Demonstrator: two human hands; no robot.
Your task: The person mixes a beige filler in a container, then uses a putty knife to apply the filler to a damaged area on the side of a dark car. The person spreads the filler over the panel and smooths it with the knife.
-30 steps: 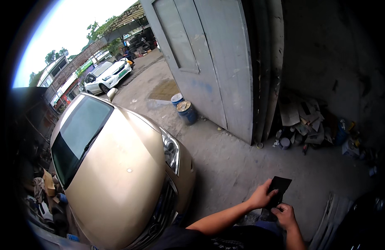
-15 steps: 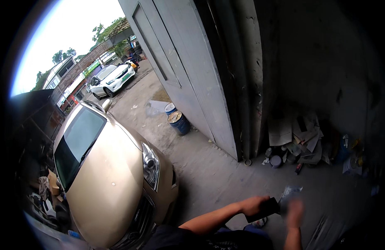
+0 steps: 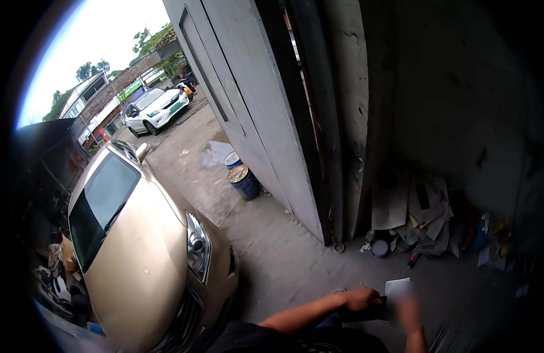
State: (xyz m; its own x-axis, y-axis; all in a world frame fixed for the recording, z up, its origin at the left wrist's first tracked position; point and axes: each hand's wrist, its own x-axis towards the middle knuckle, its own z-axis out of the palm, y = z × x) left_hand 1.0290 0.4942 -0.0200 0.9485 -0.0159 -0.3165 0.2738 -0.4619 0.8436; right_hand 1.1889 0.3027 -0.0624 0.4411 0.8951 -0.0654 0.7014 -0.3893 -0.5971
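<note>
Low in the head view, my left hand (image 3: 358,299) is closed on a black flat piece (image 3: 366,313), which hangs below the fingers and is partly hidden by them. Just right of it is my right hand (image 3: 408,312), smeared by blur so that its fingers cannot be made out. A pale flat rectangle (image 3: 397,284) shows at that hand's upper side; whether the hand holds it, I cannot tell. A gold car (image 3: 130,253) stands close on my left, hood and right headlight toward me, apart from both hands.
Beside me stand tall grey metal doors (image 3: 254,117), with blue drums (image 3: 244,185) at their foot. Cardboard scraps and cans (image 3: 390,209) are heaped against the dark wall. Beyond are a white car (image 3: 154,112) and a person (image 3: 185,80). Clutter (image 3: 63,276) lies left of the gold car.
My left hand and the black piece are lower and the piece is turned. A pale rectangle has appeared beside my blurred right hand. My view has shifted, moving doors and cars leftward in it.
</note>
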